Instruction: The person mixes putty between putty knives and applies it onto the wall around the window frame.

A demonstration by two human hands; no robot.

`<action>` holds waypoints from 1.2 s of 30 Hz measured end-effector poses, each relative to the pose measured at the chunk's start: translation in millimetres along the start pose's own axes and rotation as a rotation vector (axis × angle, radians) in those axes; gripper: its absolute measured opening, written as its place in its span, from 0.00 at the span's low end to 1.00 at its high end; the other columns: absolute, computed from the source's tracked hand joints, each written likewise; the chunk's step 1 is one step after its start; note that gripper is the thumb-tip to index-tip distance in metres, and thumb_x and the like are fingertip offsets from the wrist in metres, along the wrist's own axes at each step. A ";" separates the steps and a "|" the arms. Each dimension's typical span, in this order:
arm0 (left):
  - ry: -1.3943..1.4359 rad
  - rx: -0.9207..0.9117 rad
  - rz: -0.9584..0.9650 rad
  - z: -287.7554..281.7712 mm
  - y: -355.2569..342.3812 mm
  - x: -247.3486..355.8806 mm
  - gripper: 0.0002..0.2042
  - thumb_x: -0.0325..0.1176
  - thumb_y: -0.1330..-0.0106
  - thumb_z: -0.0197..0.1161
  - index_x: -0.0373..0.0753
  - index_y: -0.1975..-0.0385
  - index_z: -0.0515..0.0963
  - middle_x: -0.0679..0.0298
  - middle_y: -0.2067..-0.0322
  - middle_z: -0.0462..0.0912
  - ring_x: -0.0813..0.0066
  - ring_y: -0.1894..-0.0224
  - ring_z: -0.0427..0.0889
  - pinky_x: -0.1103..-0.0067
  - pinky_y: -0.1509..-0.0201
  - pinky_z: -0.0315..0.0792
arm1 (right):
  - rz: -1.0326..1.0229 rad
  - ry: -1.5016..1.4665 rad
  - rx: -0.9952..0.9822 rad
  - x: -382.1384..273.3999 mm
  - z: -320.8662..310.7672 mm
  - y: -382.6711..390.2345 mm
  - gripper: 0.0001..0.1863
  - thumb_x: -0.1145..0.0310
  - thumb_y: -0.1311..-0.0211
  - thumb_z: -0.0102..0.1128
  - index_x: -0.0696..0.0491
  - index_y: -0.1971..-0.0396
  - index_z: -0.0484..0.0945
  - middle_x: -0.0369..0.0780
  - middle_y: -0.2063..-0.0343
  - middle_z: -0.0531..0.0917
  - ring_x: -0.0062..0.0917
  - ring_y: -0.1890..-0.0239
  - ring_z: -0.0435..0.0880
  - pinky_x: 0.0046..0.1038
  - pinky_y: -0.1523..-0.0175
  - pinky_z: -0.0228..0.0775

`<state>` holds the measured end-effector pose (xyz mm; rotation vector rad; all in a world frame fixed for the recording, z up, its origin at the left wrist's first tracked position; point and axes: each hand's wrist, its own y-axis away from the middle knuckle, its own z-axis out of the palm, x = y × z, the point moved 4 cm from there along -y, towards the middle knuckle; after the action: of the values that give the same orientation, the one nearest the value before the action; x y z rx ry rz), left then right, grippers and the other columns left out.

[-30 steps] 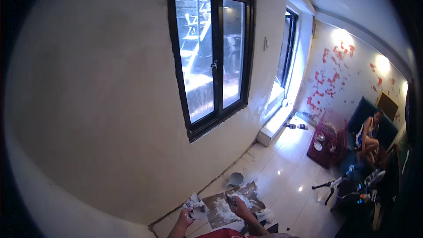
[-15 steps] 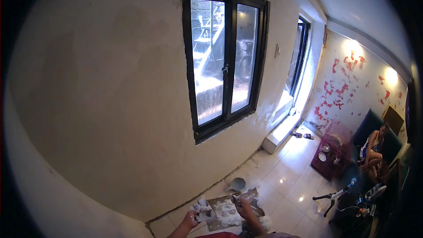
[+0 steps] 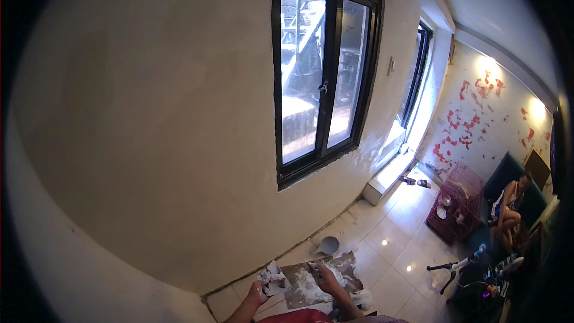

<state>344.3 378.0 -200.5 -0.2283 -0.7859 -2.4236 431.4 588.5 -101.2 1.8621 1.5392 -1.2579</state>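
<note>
My left hand (image 3: 257, 292) grips a flat, pale plate (image 3: 275, 281) smeared with white paste and dark patches, tilted up at its edge. To its right, my right hand (image 3: 326, 279) is closed over a brown sheet (image 3: 294, 300) on the floor, which carries thick smears of white paste. Whatever the right fingers hold is too small and dark to make out. Just beyond the sheet stands a grey, round pan (image 3: 329, 245) with a short handle.
A bare plastered wall (image 3: 179, 203) with a black-framed window (image 3: 329, 84) rises in front. To the right are a white tripod stand (image 3: 457, 268), a purple wire cage (image 3: 455, 203) and a seated person (image 3: 508, 209). Sandals (image 3: 417, 182) lie by the door step (image 3: 388, 176).
The plate in my left hand has tipped up and shows more of its smeared face. My right hand has shifted slightly left over the sheet. The whole view has turned a little left.
</note>
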 end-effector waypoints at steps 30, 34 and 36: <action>-0.037 -0.258 0.004 -58.8 46.5 147.2 0.22 0.29 0.58 0.56 0.40 0.58 0.64 0.59 0.63 0.71 0.60 0.58 0.71 0.53 0.50 0.59 | 0.100 0.021 -0.028 -70.5 144.3 -11.2 0.11 0.76 0.51 0.43 0.56 0.66 0.68 0.50 0.70 0.71 0.43 0.65 0.69 0.35 0.60 0.61; -0.049 -0.205 -0.040 -65.2 48.4 136.6 0.24 0.28 0.58 0.56 0.39 0.55 0.63 0.58 0.60 0.70 0.59 0.57 0.71 0.58 0.49 0.60 | 0.115 0.056 -0.015 -76.3 138.1 -18.2 0.12 0.79 0.54 0.42 0.57 0.66 0.67 0.51 0.69 0.70 0.45 0.63 0.68 0.36 0.59 0.60; -0.057 -0.220 -0.056 -65.8 47.4 129.9 0.25 0.28 0.57 0.55 0.39 0.54 0.62 0.58 0.59 0.70 0.60 0.56 0.70 0.60 0.48 0.61 | 0.111 0.051 0.008 -69.2 136.8 -18.5 0.17 0.82 0.60 0.42 0.59 0.64 0.66 0.51 0.67 0.71 0.44 0.61 0.68 0.34 0.57 0.60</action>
<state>265.8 246.9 -188.7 -0.3665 -0.5554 -2.5672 364.3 449.6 -108.6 1.9696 1.4371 -1.1771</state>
